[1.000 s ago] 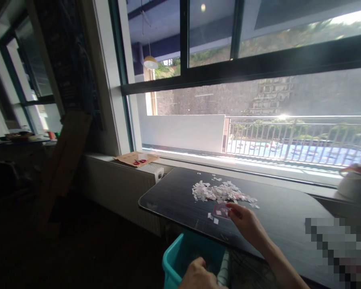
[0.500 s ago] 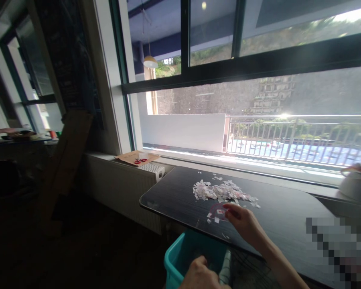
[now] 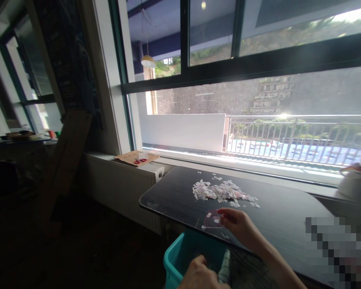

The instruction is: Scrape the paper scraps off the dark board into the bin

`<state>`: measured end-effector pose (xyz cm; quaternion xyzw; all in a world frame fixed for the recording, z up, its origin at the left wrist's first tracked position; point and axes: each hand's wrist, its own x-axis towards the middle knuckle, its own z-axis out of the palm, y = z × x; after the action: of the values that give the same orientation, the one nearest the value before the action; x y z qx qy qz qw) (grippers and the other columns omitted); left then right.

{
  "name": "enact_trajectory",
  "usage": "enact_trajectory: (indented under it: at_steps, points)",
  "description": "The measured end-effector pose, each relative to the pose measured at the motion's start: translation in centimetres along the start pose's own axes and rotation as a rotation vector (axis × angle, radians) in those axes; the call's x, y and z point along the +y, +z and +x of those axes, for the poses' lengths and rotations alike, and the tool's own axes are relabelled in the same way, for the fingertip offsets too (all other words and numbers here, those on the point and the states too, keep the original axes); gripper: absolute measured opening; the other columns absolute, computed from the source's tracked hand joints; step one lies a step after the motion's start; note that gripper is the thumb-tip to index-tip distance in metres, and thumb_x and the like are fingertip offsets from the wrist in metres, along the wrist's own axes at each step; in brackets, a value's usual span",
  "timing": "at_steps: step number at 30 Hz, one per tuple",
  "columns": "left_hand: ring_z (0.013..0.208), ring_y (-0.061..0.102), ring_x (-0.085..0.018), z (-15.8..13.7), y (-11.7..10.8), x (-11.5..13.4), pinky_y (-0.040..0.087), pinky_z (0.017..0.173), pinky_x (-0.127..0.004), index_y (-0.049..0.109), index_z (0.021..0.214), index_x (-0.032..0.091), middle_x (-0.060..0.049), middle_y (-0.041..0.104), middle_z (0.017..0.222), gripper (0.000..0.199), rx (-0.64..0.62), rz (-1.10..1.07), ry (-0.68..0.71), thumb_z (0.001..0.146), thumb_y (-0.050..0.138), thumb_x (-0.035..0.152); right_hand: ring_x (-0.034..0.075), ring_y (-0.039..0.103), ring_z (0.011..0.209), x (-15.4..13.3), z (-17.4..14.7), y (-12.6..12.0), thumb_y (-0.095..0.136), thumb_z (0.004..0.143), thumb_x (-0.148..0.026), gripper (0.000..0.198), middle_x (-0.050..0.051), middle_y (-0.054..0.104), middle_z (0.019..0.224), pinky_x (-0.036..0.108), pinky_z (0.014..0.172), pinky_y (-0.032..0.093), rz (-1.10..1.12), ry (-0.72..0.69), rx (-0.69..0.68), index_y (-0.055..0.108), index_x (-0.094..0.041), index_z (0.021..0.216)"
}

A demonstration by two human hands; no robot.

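Observation:
My right hand pinches a clear, pink-edged, half-round plastic protractor low over the dark table, close to its front edge. A few white paper scraps show at the protractor. Just beyond it lies a loose pile of torn paper bits. Below the table edge stands a turquoise bin, its inside in shadow. My left hand is closed at the bin's near rim; its fingertips are partly hidden.
Red-handled scissors rest on brown cardboard on the sill, above a radiator. A large window runs behind the table. A pale pot stands at the right, and a cardboard sheet leans against the wall at left.
My right hand has moved left and toward the table's front edge with the protractor, and some scraps there have shifted the same way. My left hand and the bin have barely moved.

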<state>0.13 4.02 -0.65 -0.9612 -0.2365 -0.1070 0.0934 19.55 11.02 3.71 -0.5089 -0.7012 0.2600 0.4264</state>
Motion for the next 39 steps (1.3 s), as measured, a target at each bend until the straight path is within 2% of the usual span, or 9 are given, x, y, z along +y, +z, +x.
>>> enact_trajectory:
  at_steps: [3, 7, 11, 14, 18, 22, 27, 32, 39]
  points:
    - [0.035, 0.039, -0.011, -0.1, 0.2, -0.1, 0.027, 0.049, -0.030, 0.064, 0.072, 0.024, 0.005, 0.058, 0.048, 0.019, -0.082, 0.041, 0.000, 0.076, 0.070, 0.042, 0.015, 0.059, 0.058, 0.2, 0.0, -0.3, 0.060, 0.075, -0.035, 0.035, 0.003, 0.069, 0.067, 0.025, 0.055, 0.047, 0.087, 0.001, 0.008, 0.076, -0.015, 0.099]
    - [0.036, 0.038, -0.012, -0.5, -0.4, -0.4, 0.026, 0.049, -0.032, 0.066, 0.074, 0.027, 0.005, 0.058, 0.049, 0.020, -0.185, 0.086, -0.057, 0.074, 0.071, 0.046, 0.016, 0.059, 0.059, 0.7, 0.4, -2.5, 0.058, 0.076, -0.038, 0.039, 0.003, 0.069, 0.066, 0.027, 0.057, 0.047, 0.063, 0.010, 0.135, 0.075, -0.014, 0.102]
    - [0.040, 0.038, -0.012, -1.5, -1.3, -1.1, 0.030, 0.053, -0.031, 0.066, 0.074, 0.026, 0.005, 0.058, 0.053, 0.021, -0.201, 0.075, -0.109, 0.077, 0.068, 0.046, 0.020, 0.064, 0.065, 0.8, 0.2, -5.0, 0.053, 0.078, -0.041, 0.042, 0.005, 0.073, 0.072, 0.030, 0.063, 0.048, -0.133, 0.052, 0.206, 0.074, -0.016, 0.105]
    - [0.047, 0.044, -0.013, -2.4, -2.6, -1.5, 0.033, 0.058, -0.029, 0.067, 0.077, 0.027, 0.005, 0.057, 0.056, 0.012, -0.204, 0.054, -0.183, 0.079, 0.066, 0.039, 0.023, 0.067, 0.072, 0.8, -0.3, -6.2, 0.050, 0.080, -0.041, 0.043, 0.006, 0.075, 0.078, 0.031, 0.067, 0.048, -0.316, 0.100, 0.256, 0.074, -0.020, 0.109]
    - [0.055, 0.052, -0.016, -3.3, -4.8, -1.8, 0.035, 0.060, -0.028, 0.068, 0.078, 0.025, 0.002, 0.063, 0.063, 0.013, -0.232, -0.028, -0.307, 0.073, 0.068, 0.037, 0.023, 0.067, 0.070, 1.2, -0.7, -6.4, 0.046, 0.082, -0.042, 0.045, 0.008, 0.075, 0.080, 0.031, 0.066, 0.048, -0.401, 0.105, 0.264, 0.073, -0.019, 0.110]
    - [0.059, 0.054, -0.017, -3.6, -5.8, -2.0, 0.034, 0.058, -0.026, 0.069, 0.076, 0.024, 0.002, 0.065, 0.064, 0.014, -0.251, -0.061, -0.390, 0.076, 0.066, 0.038, 0.022, 0.066, 0.067, 1.8, -0.8, -6.2, 0.046, 0.081, -0.042, 0.046, 0.006, 0.074, 0.074, 0.029, 0.065, 0.047, -0.388, 0.090, 0.241, 0.074, -0.017, 0.108]
    - [0.055, 0.050, -0.015, -3.7, -5.1, -2.3, 0.033, 0.057, -0.026, 0.067, 0.071, 0.023, 0.003, 0.062, 0.060, 0.021, -0.233, -0.087, -0.353, 0.074, 0.068, 0.044, 0.019, 0.063, 0.062, 2.1, -1.0, -6.6, 0.051, 0.078, -0.040, 0.042, 0.004, 0.072, 0.067, 0.027, 0.060, 0.046, -0.297, 0.109, 0.204, 0.075, -0.016, 0.103]
    - [0.053, 0.050, -0.015, -4.4, -4.6, -2.2, 0.034, 0.058, -0.027, 0.064, 0.067, 0.023, 0.004, 0.061, 0.058, 0.025, -0.058, -0.062, -0.336, 0.075, 0.069, 0.046, 0.021, 0.062, 0.065, 2.1, -0.1, -6.7, 0.052, 0.077, -0.041, 0.043, 0.005, 0.071, 0.068, 0.031, 0.063, 0.044, -0.303, 0.110, 0.258, 0.075, -0.018, 0.104]
    - [0.050, 0.052, -0.014, -3.7, -3.7, -1.6, 0.036, 0.059, -0.027, 0.066, 0.072, 0.024, 0.004, 0.061, 0.057, 0.011, -0.086, 0.029, -0.252, 0.075, 0.071, 0.034, 0.018, 0.061, 0.060, 3.3, 0.2, -6.1, 0.054, 0.074, -0.038, 0.041, 0.003, 0.070, 0.064, 0.028, 0.059, 0.044, -0.213, 0.117, 0.207, 0.076, -0.015, 0.100]
